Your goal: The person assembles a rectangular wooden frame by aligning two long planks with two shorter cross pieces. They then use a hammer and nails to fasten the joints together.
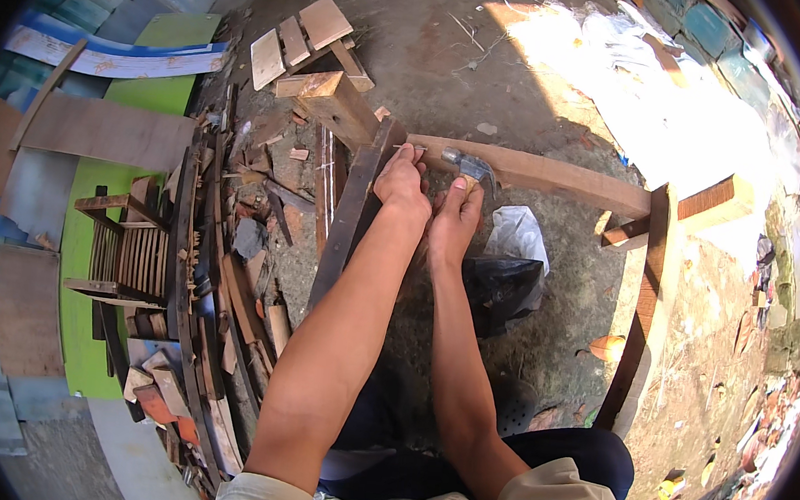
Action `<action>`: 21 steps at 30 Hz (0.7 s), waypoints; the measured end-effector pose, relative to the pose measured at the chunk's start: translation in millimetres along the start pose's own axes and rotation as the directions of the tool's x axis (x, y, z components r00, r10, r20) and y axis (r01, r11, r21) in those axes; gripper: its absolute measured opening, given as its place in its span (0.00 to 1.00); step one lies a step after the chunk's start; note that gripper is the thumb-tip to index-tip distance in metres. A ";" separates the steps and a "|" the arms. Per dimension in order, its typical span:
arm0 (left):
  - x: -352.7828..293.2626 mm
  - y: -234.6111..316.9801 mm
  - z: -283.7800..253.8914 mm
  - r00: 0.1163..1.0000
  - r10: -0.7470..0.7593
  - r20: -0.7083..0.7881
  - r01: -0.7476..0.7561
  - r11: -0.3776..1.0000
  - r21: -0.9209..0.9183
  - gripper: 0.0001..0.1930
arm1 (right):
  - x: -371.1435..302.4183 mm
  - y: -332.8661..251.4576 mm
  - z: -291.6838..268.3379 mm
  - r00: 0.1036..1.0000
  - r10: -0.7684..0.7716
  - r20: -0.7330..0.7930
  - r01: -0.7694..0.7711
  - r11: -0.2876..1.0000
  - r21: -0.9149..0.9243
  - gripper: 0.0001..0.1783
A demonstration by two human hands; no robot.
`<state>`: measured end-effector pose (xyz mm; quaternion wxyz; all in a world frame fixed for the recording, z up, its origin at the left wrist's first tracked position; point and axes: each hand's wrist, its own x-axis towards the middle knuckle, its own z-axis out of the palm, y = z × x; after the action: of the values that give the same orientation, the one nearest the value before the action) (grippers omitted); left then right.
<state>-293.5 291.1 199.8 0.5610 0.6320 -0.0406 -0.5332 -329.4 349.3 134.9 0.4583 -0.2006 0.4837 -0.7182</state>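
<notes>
Over my remote feed, the wooden frame [547, 175] stands widest across the ground, with the scrap wood [217, 301] heaped to its left. Inside the frame I see a black plastic bag [505, 294]. Next comes the hammer [466, 166], its handle grasped in my right hand [454, 221], its head near the crossbar. Smallest, a thin nail [414, 148], pinched by my left hand [402, 180] beside the dark beam.

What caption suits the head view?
Left hand pinches what looks like a nail at a dark beam; right hand holds a hammer.
</notes>
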 end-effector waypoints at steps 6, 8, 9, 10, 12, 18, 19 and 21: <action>3.7 5.5 -8.8 1.000 0.009 -0.017 -0.009 1.000 -0.020 0.04 | -4.3 -28.6 3.4 0.984 0.098 0.148 -0.091 0.994 -0.053 0.12; 2.6 5.2 -6.0 1.000 -0.003 -0.018 0.002 1.000 -0.028 0.05 | 3.7 -14.7 7.1 0.986 -0.058 0.155 0.077 0.990 -0.121 0.12; 0.9 5.1 -4.0 1.000 -0.010 -0.018 0.010 0.999 -0.032 0.05 | 6.7 -9.0 7.3 0.978 -0.135 0.161 0.161 0.975 -0.155 0.12; -1.1 4.8 -1.5 1.000 -0.012 -0.016 0.012 1.000 -0.023 0.05 | 6.6 -4.0 2.3 0.988 -0.087 0.124 0.100 0.990 -0.100 0.13; -0.2 6.7 -4.0 0.999 -0.007 -0.033 0.006 1.000 -0.013 0.05 | -7.9 -20.4 5.0 0.997 0.031 0.075 -0.033 0.999 0.022 0.13; 2.6 6.4 -4.3 1.000 0.010 -0.015 -0.011 0.999 -0.045 0.06 | 3.1 -5.8 5.7 0.990 -0.097 0.100 0.109 0.986 -0.128 0.13; 4.7 6.4 -5.8 1.000 0.006 -0.019 -0.006 0.999 -0.031 0.06 | 1.4 -8.3 5.3 0.992 -0.061 0.106 0.072 0.992 -0.105 0.13; 4.8 5.2 -7.0 1.000 -0.004 -0.026 0.004 1.000 -0.008 0.06 | -6.9 -25.6 5.2 0.997 0.032 0.066 -0.037 0.996 0.077 0.13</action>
<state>-283.5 290.7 199.3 0.5628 0.6367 -0.0298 -0.5262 -334.0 355.3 160.7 0.4936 -0.1972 0.4433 -0.7218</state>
